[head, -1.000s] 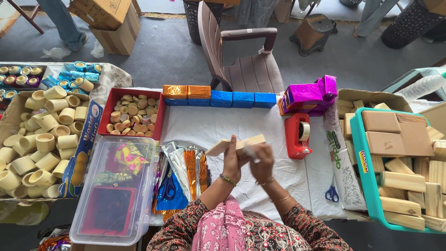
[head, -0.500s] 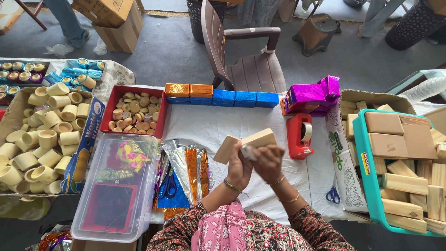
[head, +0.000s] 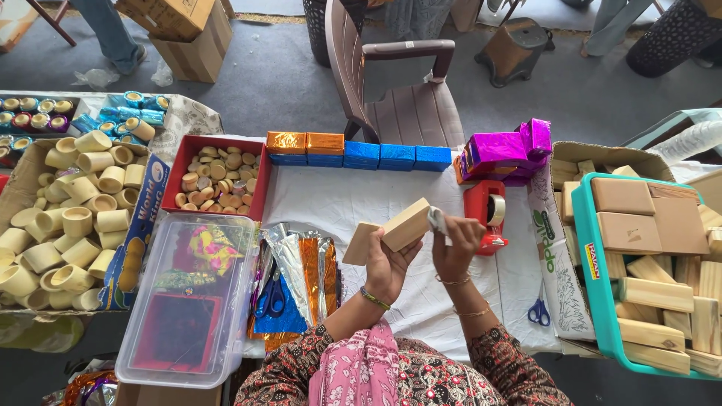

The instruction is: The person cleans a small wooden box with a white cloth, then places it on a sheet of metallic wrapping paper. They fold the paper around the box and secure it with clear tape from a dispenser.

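White cloth [head: 353, 203] covers the table; left hand [head: 387, 267] grips a wooden block [head: 404, 224], right hand [head: 453, 244] pinches tape [head: 437, 219] (best pressed flat, unwrinkled).

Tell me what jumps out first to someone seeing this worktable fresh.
Mid-table, the left hand holds up a plain wooden block while the right hand pinches something pale at its end. Behind runs a row of shiny orange and blue wrapped blocks. At the right, a teal crate holds bare wood blocks.
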